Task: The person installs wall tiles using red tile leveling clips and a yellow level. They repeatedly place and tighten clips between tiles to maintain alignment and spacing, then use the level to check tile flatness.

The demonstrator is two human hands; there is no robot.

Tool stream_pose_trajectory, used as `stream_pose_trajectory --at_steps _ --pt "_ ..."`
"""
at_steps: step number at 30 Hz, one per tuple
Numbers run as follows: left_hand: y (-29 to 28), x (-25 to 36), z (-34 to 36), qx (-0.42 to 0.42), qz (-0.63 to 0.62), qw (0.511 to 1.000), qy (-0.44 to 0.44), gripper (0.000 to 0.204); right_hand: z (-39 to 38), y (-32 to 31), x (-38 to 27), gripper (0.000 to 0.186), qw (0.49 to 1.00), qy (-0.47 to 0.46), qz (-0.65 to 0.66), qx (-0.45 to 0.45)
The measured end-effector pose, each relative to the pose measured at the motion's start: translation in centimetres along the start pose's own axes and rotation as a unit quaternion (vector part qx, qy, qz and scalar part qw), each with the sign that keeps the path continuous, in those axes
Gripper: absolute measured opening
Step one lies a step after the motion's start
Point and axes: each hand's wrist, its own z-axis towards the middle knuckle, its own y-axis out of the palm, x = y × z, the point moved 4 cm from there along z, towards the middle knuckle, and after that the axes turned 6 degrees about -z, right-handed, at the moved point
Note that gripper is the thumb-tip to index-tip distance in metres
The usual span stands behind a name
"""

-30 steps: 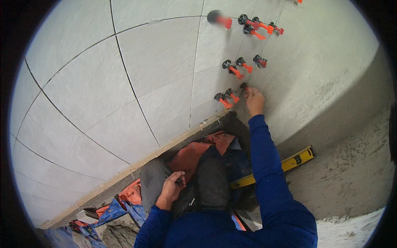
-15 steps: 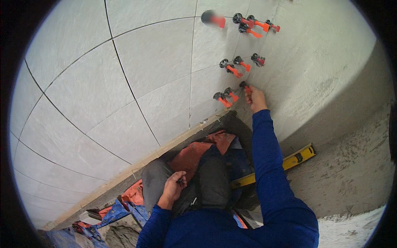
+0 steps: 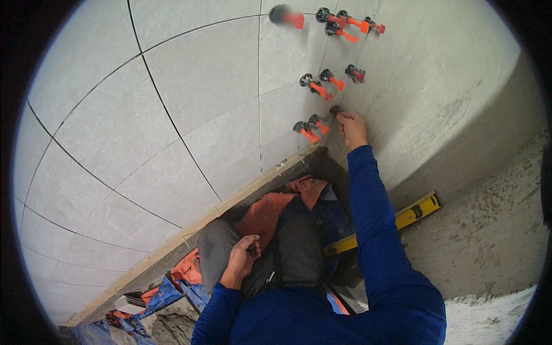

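Note:
My right hand (image 3: 351, 126) reaches forward to the wall by the corner, fingers closed round a tile leveling clip (image 3: 335, 109). Only its black round base shows; the fingers cover its handle. Several more leveling clips (image 3: 318, 85) with black bases and red-orange handles stick out of the tile joints to the left and above. Just left of my right hand is a pair of them, low on the tiled wall (image 3: 207, 75). My left hand (image 3: 244, 257) rests over my thigh with its fingers curled; a small dark thing seems to be in them, too hidden to name.
A yellow spirit level (image 3: 418, 210) lies slanted beneath my right forearm. A wooden batten (image 3: 213, 214) runs along the foot of the tiles. The rough plastered wall (image 3: 437, 92) stands at the right. Orange and blue sheeting (image 3: 265, 214) lies around my knees.
The view has shifted slightly, so the wall and clips sit a little higher and further left. My right hand has turned on the clip, and its red handle is now hidden. My left hand stays put.

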Motion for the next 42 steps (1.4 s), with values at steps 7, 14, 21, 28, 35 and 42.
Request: stream_pose_trajectory --at_steps 7,14,21,28,35,42 --pt "0.1 0.3 -0.2 0.006 0.006 1.0 0.004 0.018 0.6 0.1 -0.2 0.019 0.959 -0.153 -0.232 0.063" --pt "0.6 0.4 -0.6 0.017 0.004 1.0 0.014 0.019 0.8 -0.5 -0.3 0.017 0.998 0.036 -0.02 -0.053" --pt "0.1 0.5 -0.9 -0.002 -0.029 0.999 0.017 0.017 0.0 0.1 1.2 0.025 0.989 0.047 0.138 -0.024" --pt "0.8 -0.1 0.9 0.054 0.055 0.997 0.008 0.017 -5.8 2.7 1.5 0.051 0.995 0.028 -0.087 0.04" --pt "3.1 -0.5 1.0 -0.072 0.51 0.828 0.223 0.017 -4.8 5.0 -1.1 0.054 0.957 -0.145 -0.249 -0.027" --pt "0.3 -1.8 1.8 0.026 0.04 0.999 -0.02 0.016 -5.4 6.1 -2.5 0.044 0.907 -0.171 -0.385 -0.027"
